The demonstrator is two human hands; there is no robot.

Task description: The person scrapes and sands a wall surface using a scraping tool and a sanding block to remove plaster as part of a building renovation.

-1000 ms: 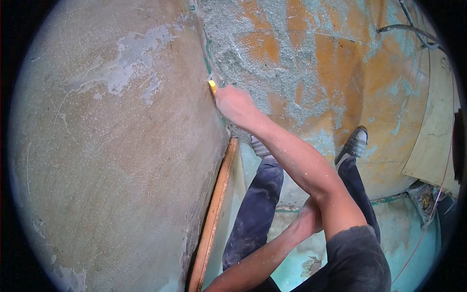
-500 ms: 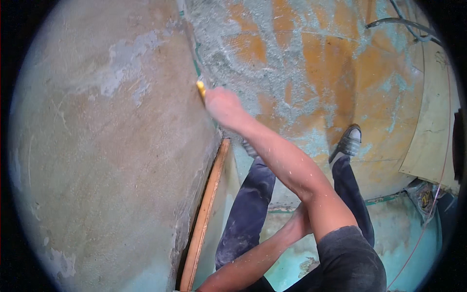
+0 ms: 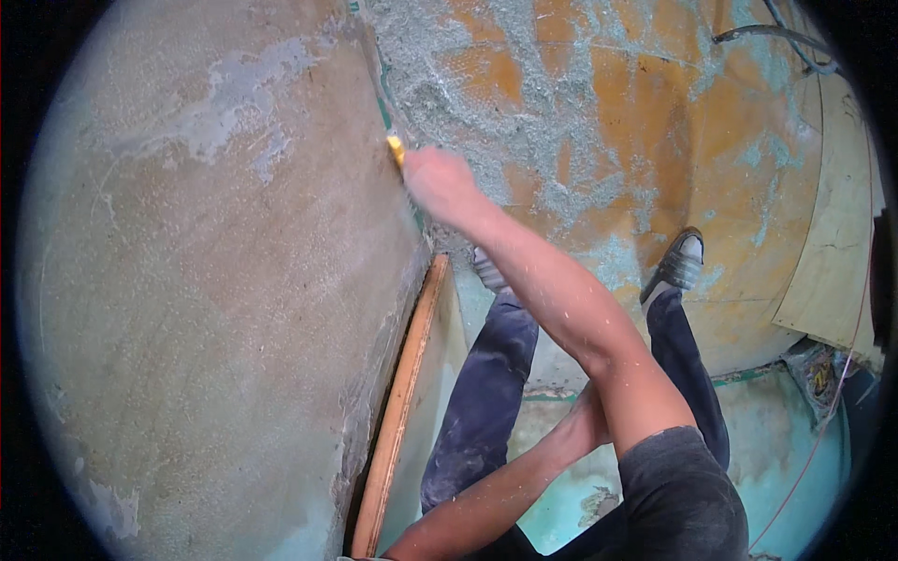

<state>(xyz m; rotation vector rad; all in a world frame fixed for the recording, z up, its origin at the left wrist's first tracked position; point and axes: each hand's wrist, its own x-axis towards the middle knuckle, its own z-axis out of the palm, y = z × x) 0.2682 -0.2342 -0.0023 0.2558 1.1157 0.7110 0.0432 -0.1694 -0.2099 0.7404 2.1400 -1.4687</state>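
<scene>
The fingers of the right hand [image 3: 441,182] are closed round a small yellow-handled tool [image 3: 396,150], of which only the yellow end is seen, projecting from the top of the fist; whether a blade or a scraper edge is fitted cannot be told. The tool is pressed against the corner seam [image 3: 383,107] where the rough plastered wall [image 3: 206,280] meets the orange and grey-green surface [image 3: 636,122]. Compared with 1 second ago, the hand and tool are placed slightly higher along that seam, while the arm remains stretched out; the judgement is that the seam is being worked upward in short strokes. A thin green strip is visible in the seam just above the tool, touching its line of travel.

The left hand is not in view: only the left forearm [image 3: 505,491] is seen, crossing low in the picture toward the bottom edge, so the state of its fingers cannot be told.

Further out, a wooden batten [image 3: 402,402] is leaned along the foot of the plastered wall, just beside the person's dust-covered dark trousers [image 3: 486,393]. 2 grey shoes [image 3: 678,262] are planted on the orange surface. Loose cables [image 3: 776,33] are seen at the upper right, and a pale board [image 3: 832,252] is set at the right edge.
</scene>
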